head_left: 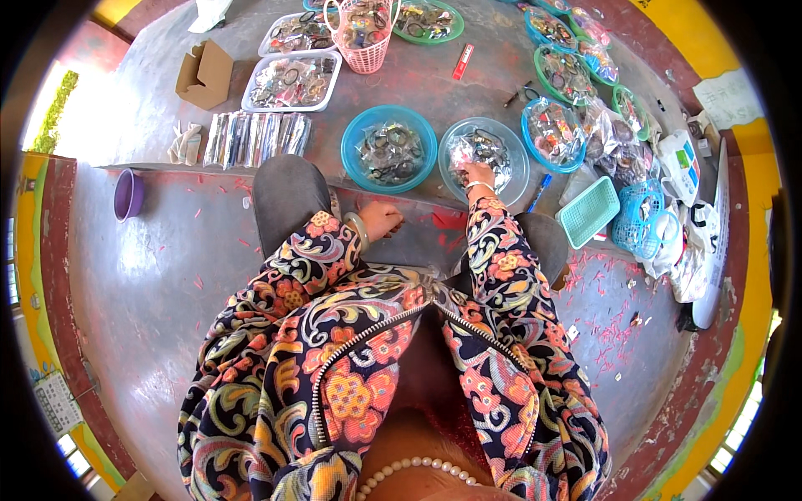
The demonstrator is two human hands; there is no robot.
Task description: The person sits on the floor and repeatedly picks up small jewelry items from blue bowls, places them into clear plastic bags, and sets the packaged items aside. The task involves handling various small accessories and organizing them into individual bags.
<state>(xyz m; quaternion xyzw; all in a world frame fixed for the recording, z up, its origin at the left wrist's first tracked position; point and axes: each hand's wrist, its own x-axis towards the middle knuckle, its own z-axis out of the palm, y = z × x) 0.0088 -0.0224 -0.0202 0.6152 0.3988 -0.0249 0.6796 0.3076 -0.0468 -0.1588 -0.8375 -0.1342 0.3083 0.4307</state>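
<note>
My right hand (479,174) reaches over the near rim of a clear bluish plastic bowl (520,171), its fingers closed among dark items in small clear bags (480,150). What exactly they grip is too small to make out. Below the table edge, over my lap, my left hand (382,221) is loosely curled, with nothing visible in it. A bangle circles its wrist. Beside the clear bowl stands a teal bowl (351,171), filled with bagged dark rings that look like hair ties (390,153).
Along the near edge lie a row of flat packets (255,139) and gloves (185,144). Farther back are a cardboard box (205,75), a white tray (332,93) and a pink basket (365,58). On the right are a blue pen (540,193), a green basket (588,212) and several filled baskets.
</note>
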